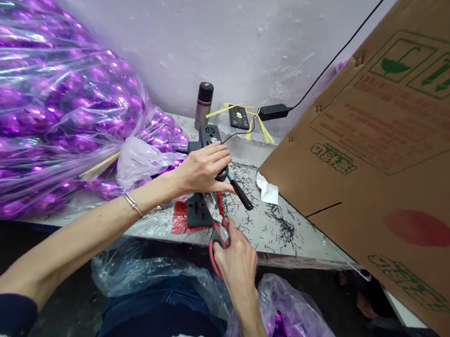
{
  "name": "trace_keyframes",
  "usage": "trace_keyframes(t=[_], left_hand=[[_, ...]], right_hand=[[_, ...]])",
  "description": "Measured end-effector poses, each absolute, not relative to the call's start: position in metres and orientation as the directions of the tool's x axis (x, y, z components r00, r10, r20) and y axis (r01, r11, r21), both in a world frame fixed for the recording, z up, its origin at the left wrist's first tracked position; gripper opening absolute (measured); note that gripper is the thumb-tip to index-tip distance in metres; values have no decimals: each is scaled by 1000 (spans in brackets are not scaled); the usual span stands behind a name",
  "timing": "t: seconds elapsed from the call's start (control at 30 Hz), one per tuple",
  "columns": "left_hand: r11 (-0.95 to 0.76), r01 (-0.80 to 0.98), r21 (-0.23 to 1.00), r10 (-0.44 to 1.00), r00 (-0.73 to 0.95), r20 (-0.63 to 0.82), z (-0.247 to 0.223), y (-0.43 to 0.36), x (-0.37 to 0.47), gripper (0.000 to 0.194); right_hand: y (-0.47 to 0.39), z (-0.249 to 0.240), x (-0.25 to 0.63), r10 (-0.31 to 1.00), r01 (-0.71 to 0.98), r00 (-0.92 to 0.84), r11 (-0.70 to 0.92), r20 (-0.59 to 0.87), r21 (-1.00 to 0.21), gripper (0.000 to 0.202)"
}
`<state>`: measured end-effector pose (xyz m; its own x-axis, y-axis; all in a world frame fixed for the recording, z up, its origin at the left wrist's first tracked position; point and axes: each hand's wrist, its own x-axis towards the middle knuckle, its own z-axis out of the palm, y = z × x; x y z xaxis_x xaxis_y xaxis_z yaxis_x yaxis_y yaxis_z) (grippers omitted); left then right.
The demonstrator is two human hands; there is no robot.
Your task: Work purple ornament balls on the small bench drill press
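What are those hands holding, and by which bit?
The right hand holds scissors by the handles; the left hand is on a black machine, grip unclear.

Metallic purple baubles [79, 110] are glinting, red-and-grey scissors [211, 255] are contrasting with a black tool [198, 212], and a brown carton [367, 187] is displaying green symbols [396, 65] and a red oval [419, 228].

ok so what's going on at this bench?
A person's left hand rests on a black device with a lever handle. The right hand holds red-handled scissors just in front of it. Small black bits litter the bench around there. A big clear bag of shiny purple balls is on the left, a cardboard box on the right.
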<state>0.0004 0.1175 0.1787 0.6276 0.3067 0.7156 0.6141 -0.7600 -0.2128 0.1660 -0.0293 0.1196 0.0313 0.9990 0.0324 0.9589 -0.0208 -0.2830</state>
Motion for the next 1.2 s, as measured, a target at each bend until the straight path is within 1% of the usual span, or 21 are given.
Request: trace_keyframes(t=[0.13,0.23,0.33,0.4,0.5,0.6,0.73,0.83,1.0,1.2], left_hand=[[-765,613,-199,319,628,710,180,117,2,64],[-756,622,-203,324,626,710,180,116,3,67],[-756,617,-219,294,618,729,179,115,3,68],[-759,612,-223,275,611,743,179,115,4,68],[-756,616,-223,270,603,750,178,114,5,67],[-757,614,-226,264,603,753,178,115,5,68],[-760,618,-201,314,620,719,178,116,4,67],[-758,621,-200,329,628,705,178,117,3,68],[-756,612,-232,287,629,723,179,116,2,66],[-747,629,-216,322,627,709,179,115,2,67]], right_hand=[[-40,123,168,998,963,21,-5,57,-268,56],[-48,119,168,994,966,2,27,110,-258,53],[-52,114,166,985,974,-11,51,173,-223,52],[-52,111,165,983,979,-7,45,183,-201,52],[-50,109,164,993,981,14,10,121,-196,52],[-45,111,165,999,976,35,-26,40,-217,53],[-29,118,170,999,965,35,-39,-20,-259,55],[-17,123,175,999,958,20,-29,-32,-286,57],[-25,125,181,999,948,-40,36,-5,-316,58],[-42,114,181,1000,967,-16,22,27,-255,55]])
